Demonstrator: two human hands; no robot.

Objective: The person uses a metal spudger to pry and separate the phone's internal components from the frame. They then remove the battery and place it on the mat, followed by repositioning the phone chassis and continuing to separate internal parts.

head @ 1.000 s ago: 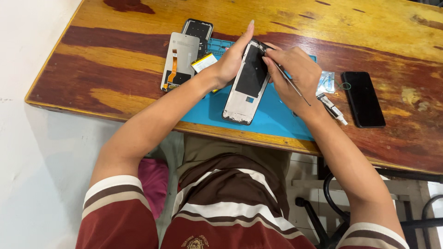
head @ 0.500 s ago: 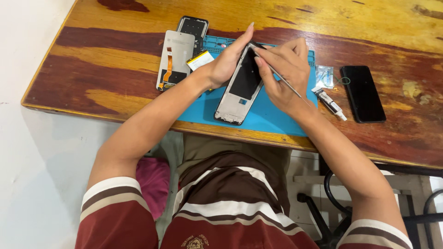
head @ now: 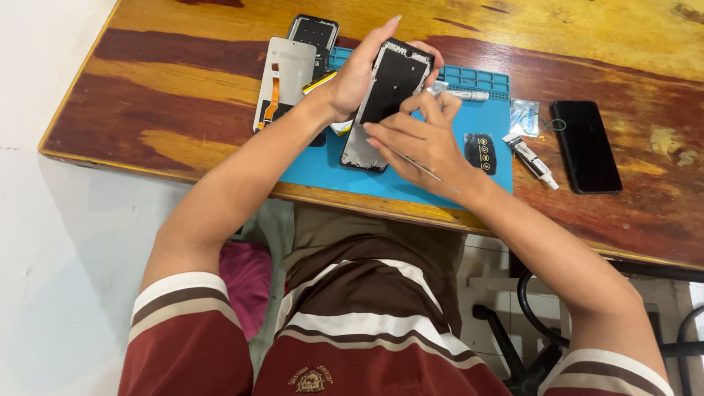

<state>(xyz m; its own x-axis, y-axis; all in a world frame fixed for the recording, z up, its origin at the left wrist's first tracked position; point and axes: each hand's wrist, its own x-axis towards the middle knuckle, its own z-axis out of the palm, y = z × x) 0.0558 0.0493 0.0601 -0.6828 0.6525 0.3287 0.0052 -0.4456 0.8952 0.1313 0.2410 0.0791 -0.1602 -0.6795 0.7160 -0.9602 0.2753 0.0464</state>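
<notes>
Between both hands, phone frame (head: 381, 103) (dark, tilted).

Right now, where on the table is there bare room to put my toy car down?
The wooden table is bare left of the grey screen panel, and along the far edge behind the blue mat. It is crowded on the mat, where both hands work on the phone frame, and around the small tube and black phone.
</notes>
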